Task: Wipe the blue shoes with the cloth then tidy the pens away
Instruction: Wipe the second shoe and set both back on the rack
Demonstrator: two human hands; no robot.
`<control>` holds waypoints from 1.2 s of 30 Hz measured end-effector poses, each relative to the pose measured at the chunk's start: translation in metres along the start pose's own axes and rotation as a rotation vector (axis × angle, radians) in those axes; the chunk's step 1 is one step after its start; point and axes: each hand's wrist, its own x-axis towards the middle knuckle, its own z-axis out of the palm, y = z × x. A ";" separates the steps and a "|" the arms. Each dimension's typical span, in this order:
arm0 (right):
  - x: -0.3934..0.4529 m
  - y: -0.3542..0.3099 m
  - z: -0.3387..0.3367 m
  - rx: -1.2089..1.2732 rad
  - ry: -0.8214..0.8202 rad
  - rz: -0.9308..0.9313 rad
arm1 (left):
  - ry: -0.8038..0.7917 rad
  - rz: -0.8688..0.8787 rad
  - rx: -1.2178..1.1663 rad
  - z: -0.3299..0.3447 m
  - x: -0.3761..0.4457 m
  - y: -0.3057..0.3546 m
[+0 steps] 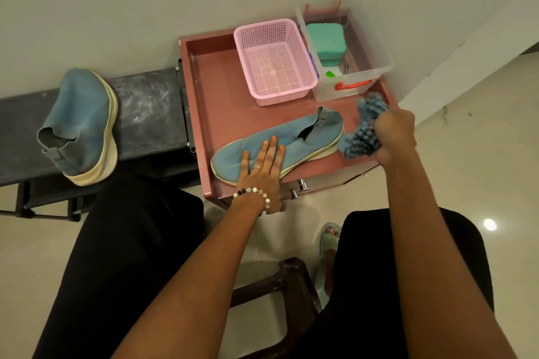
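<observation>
One blue shoe (pixel 294 138) lies on its side on the pink tray-top table (pixel 221 90), toe to the left. My left hand (pixel 262 166) presses flat on its toe part with straight fingers. My right hand (pixel 395 137) grips a bunched blue checked cloth (pixel 361 137) just right of the shoe's heel. The second blue shoe (pixel 81 122) rests on the dark bench (pixel 145 114) at the left. No pens show in this view.
A pink mesh basket (pixel 274 61) and a clear plastic box (pixel 350 67) holding a green case (pixel 325 38) stand at the back of the table. A wall runs behind. My knees, a brown stool (pixel 288 280) and a sandalled foot are below.
</observation>
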 end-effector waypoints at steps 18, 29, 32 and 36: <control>-0.005 0.011 0.020 -0.378 -0.334 -0.392 | -0.027 0.017 -0.023 -0.007 -0.001 0.000; -0.035 0.066 0.097 -1.137 -0.056 -0.648 | 0.002 -0.019 0.027 -0.003 0.000 0.000; -0.053 0.082 0.101 -0.959 -0.245 -0.743 | -0.069 0.006 0.041 -0.006 0.002 0.000; -0.046 0.045 0.065 -0.584 -0.581 -0.534 | -0.084 0.023 0.020 -0.011 -0.001 -0.001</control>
